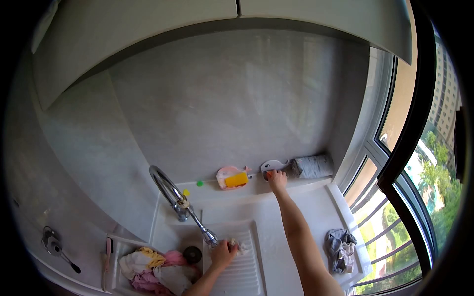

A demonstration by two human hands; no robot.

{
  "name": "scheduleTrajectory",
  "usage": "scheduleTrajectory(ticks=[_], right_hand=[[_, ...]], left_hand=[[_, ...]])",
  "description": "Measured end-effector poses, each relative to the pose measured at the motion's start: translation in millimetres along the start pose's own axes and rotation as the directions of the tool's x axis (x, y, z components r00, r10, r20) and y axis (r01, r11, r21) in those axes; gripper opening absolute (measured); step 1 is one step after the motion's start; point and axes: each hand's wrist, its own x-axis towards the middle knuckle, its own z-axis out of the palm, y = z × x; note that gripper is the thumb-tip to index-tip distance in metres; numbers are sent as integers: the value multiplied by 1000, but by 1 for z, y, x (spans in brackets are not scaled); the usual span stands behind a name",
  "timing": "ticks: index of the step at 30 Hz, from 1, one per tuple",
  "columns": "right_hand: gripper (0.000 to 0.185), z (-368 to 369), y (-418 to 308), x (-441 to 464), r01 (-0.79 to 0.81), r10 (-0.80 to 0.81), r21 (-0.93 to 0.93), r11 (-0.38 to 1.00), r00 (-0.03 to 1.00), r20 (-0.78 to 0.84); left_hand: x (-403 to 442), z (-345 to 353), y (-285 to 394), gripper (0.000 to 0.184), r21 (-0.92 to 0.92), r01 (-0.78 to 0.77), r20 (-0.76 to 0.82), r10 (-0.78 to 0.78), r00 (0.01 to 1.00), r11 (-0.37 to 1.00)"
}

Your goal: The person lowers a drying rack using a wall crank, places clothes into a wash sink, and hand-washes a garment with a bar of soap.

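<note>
My right hand (277,180) reaches to the back ledge. Its fingers close on a small orange soap bar (268,174) in a white whale-shaped soap dish (269,165); most of the bar is hidden. Below the faucet head (210,238), my left hand (223,254) is closed around a small crumpled whitish cloth (241,246), over the ribbed washboard (242,276) of the sink. To the left of the right hand, a yellow soap bar (236,179) lies in a pink whale-shaped soap dish (222,173).
White, pink and yellow laundry (158,269) fills the basin at left, beside a black round drain piece (192,254). A brush (108,251) rests on the left rim. Grey cloth (341,250) lies on the right counter. A grey roll (312,166) sits on the ledge near the window.
</note>
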Motion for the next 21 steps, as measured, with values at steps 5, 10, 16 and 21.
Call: scheduleTrajectory(ticks=[5,10,16,21], right_hand=[[15,-3,-6,14,83,-57,-124,989,978,200],[24,-37,-13,-6,53,-46,229,972,998,-34],[53,-150,-39,-127,-691,-58,664,-286,704,708],[32,-190,-46,-240,-690,-298,229,-686,554,778]], left_hand=[[-2,-7,2,40,-9,30,95,-29,995,1000],[-2,5,-23,30,-190,14,41,-6,999,982],[-14,-12,-40,18,-766,115,238,114,964,632],[-31,-53,-13,19,-924,200,243,95,965,326]])
